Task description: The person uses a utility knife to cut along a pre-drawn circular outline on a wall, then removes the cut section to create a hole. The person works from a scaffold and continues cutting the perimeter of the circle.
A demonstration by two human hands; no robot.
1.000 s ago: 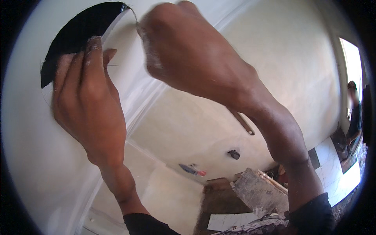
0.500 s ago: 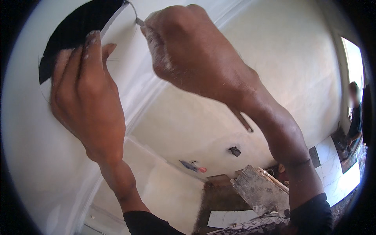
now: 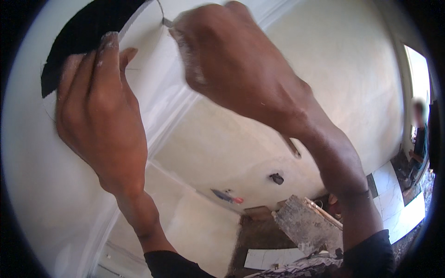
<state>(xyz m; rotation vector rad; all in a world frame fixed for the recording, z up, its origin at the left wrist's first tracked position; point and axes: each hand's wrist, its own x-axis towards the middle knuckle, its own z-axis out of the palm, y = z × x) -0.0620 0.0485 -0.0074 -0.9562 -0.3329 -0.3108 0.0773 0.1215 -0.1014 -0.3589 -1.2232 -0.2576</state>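
Broad pale wall [image 3: 343,69] at far right, meeting, along a raised moulding [image 3: 174,109], a smooth white surface [image 3: 37,162] on the left. Far right, a person [image 3: 420,143] in dark clothing, near pale floor tiles [image 3: 384,178] and a bright window-like gap [image 3: 418,72]. Beyond the right forearm, a weathered grey board [image 3: 306,222], tilted. Near left, in the white surface, a dark curved opening [image 3: 88,34]; just right of it, a white panel section [image 3: 143,41] edged by a thin curved line.

Near left, left hand [image 3: 102,116] raised to the opening's edge: fingers pressed together, one tip dusted white, thumb spread apart to the right, in front of the panel section. Right of it, right hand [image 3: 227,60] in a fist, fingers curled tight, tips hidden; cannot tell which of them pinch. By the far wall, a blue tool with a red end [image 3: 227,196] and a small dark object [image 3: 276,179]. Smallest, jutting left from the right fist, a slim grey blade [image 3: 168,22] at the curved line.
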